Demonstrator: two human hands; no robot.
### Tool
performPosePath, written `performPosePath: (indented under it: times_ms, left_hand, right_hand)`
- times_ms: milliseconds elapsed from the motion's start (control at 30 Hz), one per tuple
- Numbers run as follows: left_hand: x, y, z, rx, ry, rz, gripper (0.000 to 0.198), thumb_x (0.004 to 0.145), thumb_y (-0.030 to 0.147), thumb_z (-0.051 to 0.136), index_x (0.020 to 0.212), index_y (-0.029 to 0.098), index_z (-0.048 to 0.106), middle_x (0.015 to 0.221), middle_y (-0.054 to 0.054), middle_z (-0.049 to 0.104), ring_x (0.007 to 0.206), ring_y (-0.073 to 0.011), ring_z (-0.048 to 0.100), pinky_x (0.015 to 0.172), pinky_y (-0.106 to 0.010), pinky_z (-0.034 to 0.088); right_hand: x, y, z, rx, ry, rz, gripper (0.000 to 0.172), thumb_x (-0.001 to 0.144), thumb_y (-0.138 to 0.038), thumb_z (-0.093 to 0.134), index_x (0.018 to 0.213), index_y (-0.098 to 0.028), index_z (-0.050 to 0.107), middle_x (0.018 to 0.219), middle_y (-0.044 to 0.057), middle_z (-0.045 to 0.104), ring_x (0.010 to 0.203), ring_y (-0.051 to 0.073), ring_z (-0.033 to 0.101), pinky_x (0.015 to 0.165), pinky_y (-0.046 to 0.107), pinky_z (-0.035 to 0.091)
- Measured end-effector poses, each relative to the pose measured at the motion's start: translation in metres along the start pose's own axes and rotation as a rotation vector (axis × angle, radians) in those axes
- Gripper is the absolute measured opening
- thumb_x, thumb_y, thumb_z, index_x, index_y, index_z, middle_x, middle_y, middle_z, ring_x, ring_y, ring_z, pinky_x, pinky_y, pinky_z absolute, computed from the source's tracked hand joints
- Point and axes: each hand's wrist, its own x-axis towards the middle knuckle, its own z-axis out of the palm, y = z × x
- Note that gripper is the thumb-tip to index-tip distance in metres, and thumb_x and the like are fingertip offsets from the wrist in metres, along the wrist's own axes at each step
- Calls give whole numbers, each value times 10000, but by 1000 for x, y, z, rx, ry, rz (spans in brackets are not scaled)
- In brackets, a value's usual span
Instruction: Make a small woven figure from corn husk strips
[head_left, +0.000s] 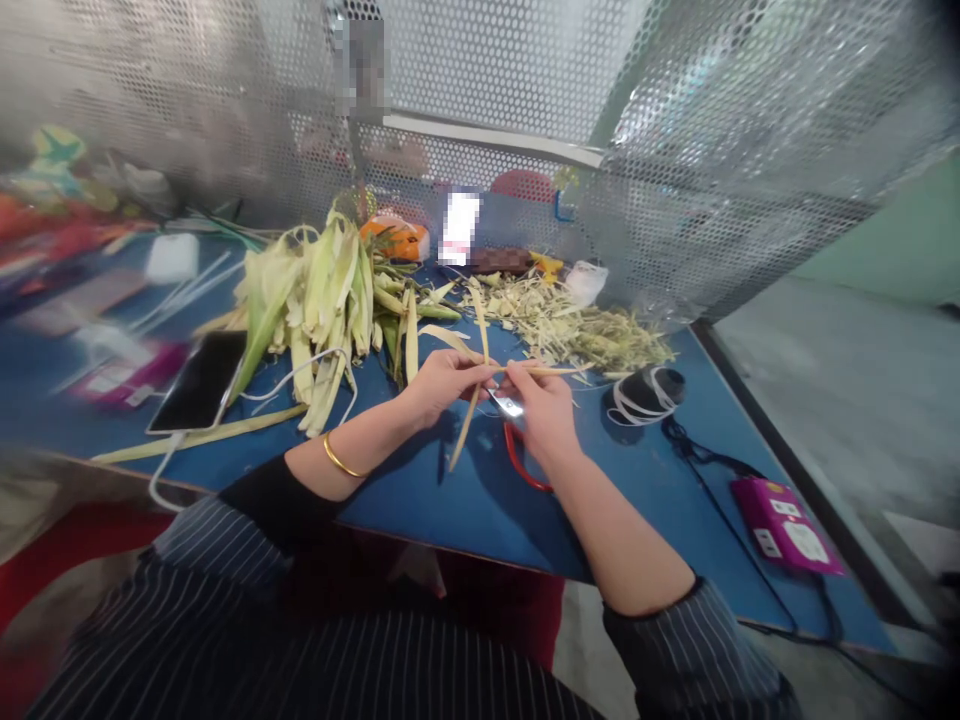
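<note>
Several flat, pale-tan, husk-like strips point(464, 432) cross above the blue tabletop point(420, 500). From my remote head view I see the bare left hand point(442, 388) pinching them at the crossing and the bare right hand point(549, 408) pinching just beside it. Red-handled metal scissors point(511, 407) show under the right hand; I cannot tell whether it grips them. Farther left lies a heap of pale-green leafy husks point(330, 285).

Strips point(464, 428) are held above the table point(480, 520); toward its far edge, husks point(322, 290) are laid left, scraps point(540, 318) right.
</note>
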Motion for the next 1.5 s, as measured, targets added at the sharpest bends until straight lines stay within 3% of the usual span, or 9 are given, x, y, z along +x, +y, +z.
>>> performPosePath:
  times_ms: [133, 300, 567, 733, 900, 1067, 1267, 1400, 1500]
  left_hand:
    - [-1, 2, 4, 46, 57, 15, 133, 758, 228, 687, 725, 100, 702, 592, -13, 633, 475, -66, 531, 551, -230, 476]
    - [-1, 5, 2, 40, 81, 35, 121, 774, 194, 661, 719, 95, 705, 609, -17, 640, 479, -59, 538, 544, -213, 478]
    - [1, -4, 3, 33, 101, 27, 98, 758, 192, 686, 713, 108, 709, 592, -21, 657, 482, -68, 554, 555, -216, 494]
    - [5, -4, -1, -69, 135, 38, 167, 765, 232, 677, 859, 115, 749, 749, -69, 735, 626, -120, 651, 667, -261, 527]
    - [4, -7, 2, -14, 91, 77, 174, 745, 206, 677, 862, 112, 765, 814, -90, 749, 686, -123, 645, 678, -239, 507]
    - [5, -11, 3, 25, 102, 115, 167, 727, 230, 687, 816, 110, 761, 778, -92, 739, 584, -102, 586, 550, -228, 457]
    - [6, -13, 3, 4, 172, 188, 110, 702, 215, 700, 704, 116, 746, 778, -72, 726, 641, -103, 600, 579, -212, 459]
    - [8, -19, 3, 61, 114, 159, 181, 771, 253, 632, 790, 107, 737, 607, -18, 651, 505, -80, 517, 491, -207, 410]
    - [9, -20, 3, 103, 29, 214, 191, 809, 235, 586, 862, 117, 726, 653, -11, 664, 572, -90, 575, 570, -206, 462]
  right_hand:
    - [-2, 0, 0, -7, 29, -36, 264, 718, -331, 719, 559, -167, 587, 542, -36, 551, 503, 87, 533, 555, 235, 443]
    - [4, 3, -5, 146, -25, 155, 248, 662, -366, 771, 730, -163, 645, 616, -26, 621, 505, 91, 555, 552, 242, 465]
    - [8, 4, -8, 121, 40, 90, 226, 667, -356, 768, 705, -160, 661, 613, -13, 632, 494, 74, 535, 515, 214, 452]
    - [2, 1, -5, -13, -172, 298, 349, 721, -490, 708, 847, -166, 675, 792, 31, 689, 571, 90, 582, 568, 232, 466]
    - [-6, 1, 1, -348, -174, 93, 311, 717, -466, 698, 700, -159, 650, 651, 4, 643, 597, 108, 550, 627, 249, 445]
    - [-10, 3, 3, -371, -246, 191, 337, 719, -474, 674, 605, -163, 615, 584, 26, 629, 533, 148, 576, 577, 292, 466]
    - [-11, -1, 2, -470, -338, 61, 313, 790, -420, 603, 588, -181, 593, 540, -12, 579, 507, 131, 542, 558, 275, 453]
    - [-11, -1, 5, -285, -276, 117, 263, 738, -433, 660, 687, -179, 611, 677, 3, 639, 561, 137, 592, 612, 288, 492]
    - [-8, 0, 4, -166, -156, 138, 247, 716, -425, 683, 737, -186, 621, 682, -10, 629, 550, 119, 578, 591, 266, 477]
